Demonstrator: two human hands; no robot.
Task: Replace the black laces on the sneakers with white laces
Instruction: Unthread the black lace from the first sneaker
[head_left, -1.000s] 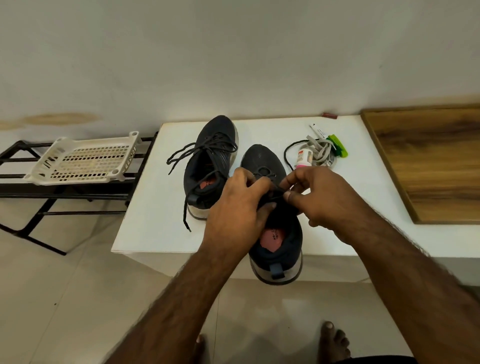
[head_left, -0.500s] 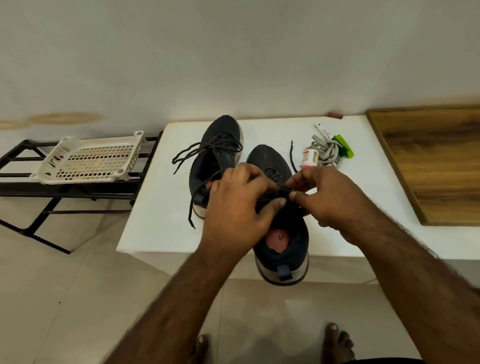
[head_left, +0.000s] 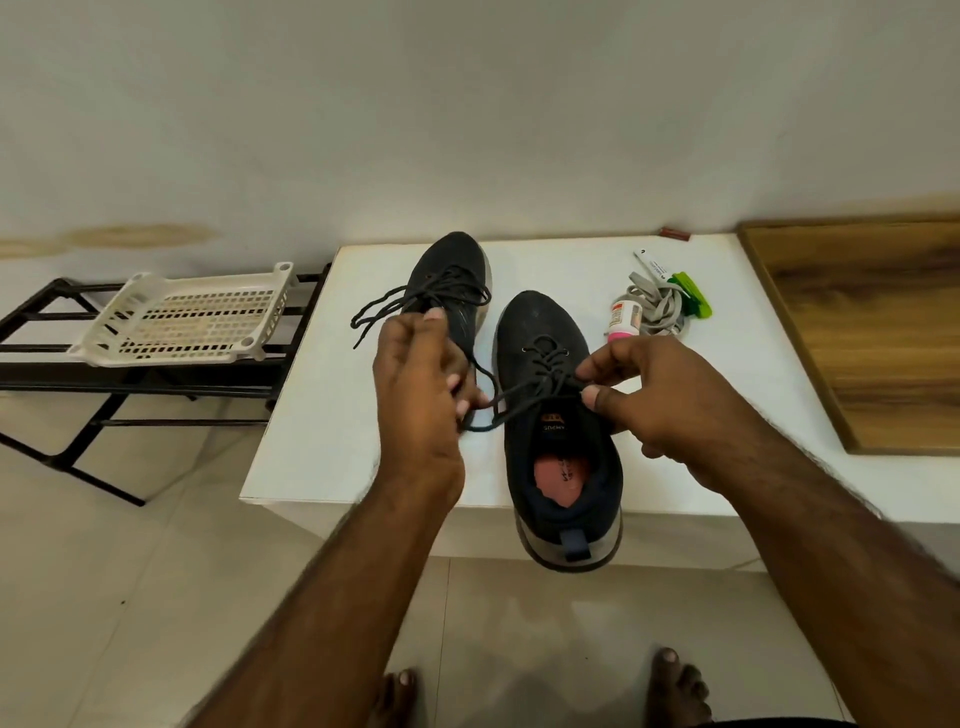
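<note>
Head view: both hands (head_left: 421, 384) (head_left: 660, 400) pinching black lace (head_left: 524, 397).

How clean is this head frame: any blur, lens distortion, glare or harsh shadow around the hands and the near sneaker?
Head view: the near sneaker, its black lace and both hands, left hand and right hand, are fairly sharp; wide-angle bowing bends the white table edges and black rack; lighting soft, shadows faint, no glare.

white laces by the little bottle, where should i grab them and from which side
Judging by their pose, pinch the white laces at the bundle's near loops, coming from above and the front right: the small bottle touches their left and the green clip sits behind.
</note>
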